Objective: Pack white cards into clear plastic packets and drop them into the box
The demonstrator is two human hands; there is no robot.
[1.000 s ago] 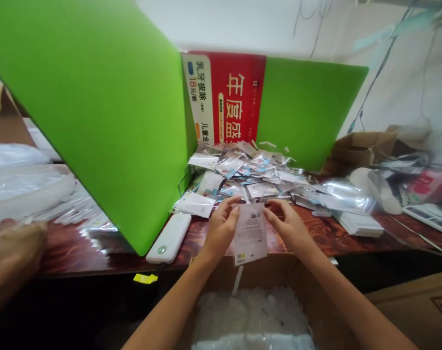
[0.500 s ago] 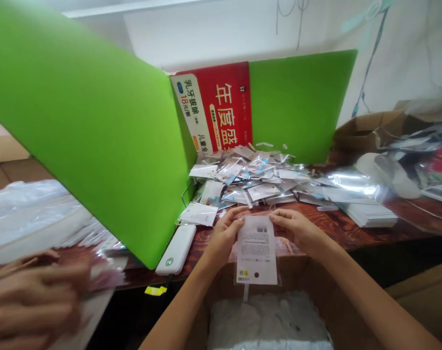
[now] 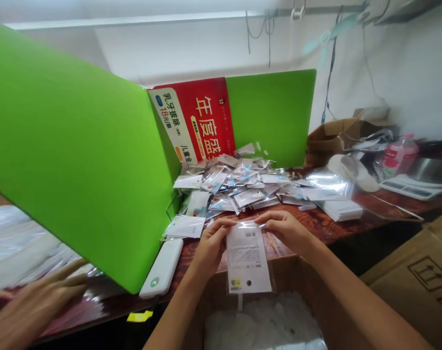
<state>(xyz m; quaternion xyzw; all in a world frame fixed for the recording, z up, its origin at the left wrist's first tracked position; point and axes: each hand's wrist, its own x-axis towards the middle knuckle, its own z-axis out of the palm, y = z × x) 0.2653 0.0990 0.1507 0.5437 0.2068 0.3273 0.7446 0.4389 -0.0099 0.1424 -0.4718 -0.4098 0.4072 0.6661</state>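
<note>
My left hand [image 3: 210, 243] and my right hand [image 3: 283, 228] pinch the top edge of a small clear packet [image 3: 247, 257] with a white printed card inside. The packet hangs down over an open cardboard box [image 3: 301, 277] that holds white plastic bags [image 3: 260, 323]. Just beyond my hands, a heap of several similar packets [image 3: 238, 182] lies on the dark wooden table [image 3: 330, 228]. Both hands are closed on the packet's upper corners.
A green divider [image 3: 78, 160] stands at the left, with a red poster [image 3: 202, 121] behind the heap. A white power bank [image 3: 162, 267] lies by the divider. Another person's hand [image 3: 31, 306] works at lower left. Cardboard boxes [image 3: 333, 136], a stack of cards [image 3: 339, 209] and a scale [image 3: 412, 187] sit at the right.
The view has tilted up and swung right. The packet sits a little lower in my hands. The other person's hand at lower left has shifted over its pile.
</note>
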